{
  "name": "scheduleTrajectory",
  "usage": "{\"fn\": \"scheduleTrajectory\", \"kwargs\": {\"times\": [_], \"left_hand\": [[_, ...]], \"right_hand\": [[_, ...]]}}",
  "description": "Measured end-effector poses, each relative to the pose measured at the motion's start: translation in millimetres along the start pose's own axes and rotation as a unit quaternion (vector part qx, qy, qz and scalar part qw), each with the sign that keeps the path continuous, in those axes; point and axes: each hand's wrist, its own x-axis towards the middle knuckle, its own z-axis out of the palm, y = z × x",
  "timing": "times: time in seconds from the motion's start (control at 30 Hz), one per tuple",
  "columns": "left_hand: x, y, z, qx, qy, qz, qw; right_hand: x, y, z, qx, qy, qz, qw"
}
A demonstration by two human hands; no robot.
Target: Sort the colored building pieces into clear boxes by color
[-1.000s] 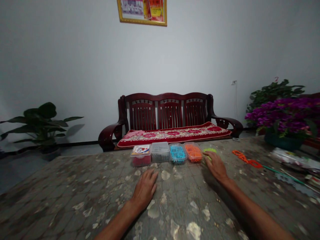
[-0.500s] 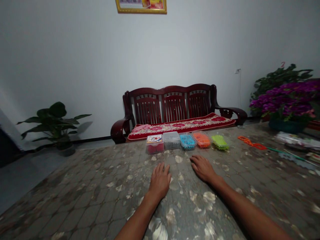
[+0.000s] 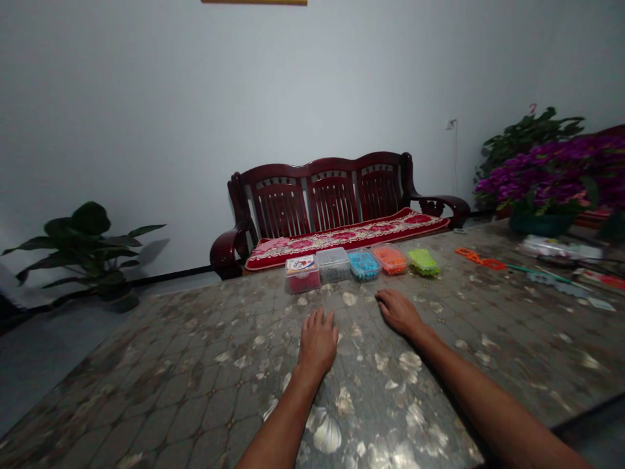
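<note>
My left hand (image 3: 318, 342) rests palm down on the patterned tablecloth (image 3: 195, 365), its fingers loosely apart and holding nothing. To its right, my right hand (image 3: 398, 311) also lies on the cloth, fingers slightly bent, with nothing seen in it. Beyond both hands stands a row of clear plastic boxes. From left to right come a box with red contents and a printed label (image 3: 303, 275), a box with grey contents (image 3: 334, 266), a box of blue pieces (image 3: 364, 265), a box of orange pieces (image 3: 390, 260) and a box of yellow-green pieces (image 3: 424, 262).
On the table's right side lie linked orange pieces (image 3: 481, 259), a thin green stick (image 3: 525, 268) and a clear plastic package (image 3: 556, 249). Purple flowers in a pot (image 3: 541, 221) stand behind them. A wooden bench (image 3: 332, 195) is past the far edge; a potted plant (image 3: 92, 247) stands left.
The camera view has tilted and shifted slightly, so the picture frame is mostly out of sight. My right hand's fingers look a little more drawn in; both hands stay on the table.
</note>
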Motion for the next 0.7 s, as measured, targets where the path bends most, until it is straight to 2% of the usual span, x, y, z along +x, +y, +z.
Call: {"fn": "scheduleTrajectory", "kwargs": {"times": [0.33,0.7], "left_hand": [[-1.7,-11.7,-3.4,-0.068,-0.027,-0.001,0.997],[4.1,-13.0,-4.5,-0.100,-0.001,-0.011,0.995]], "right_hand": [[-1.6,-9.6,2.4,-0.034,-0.013,0.020,0.999],[0.6,-10.4,4.9,-0.063,-0.012,0.005,0.998]]}}
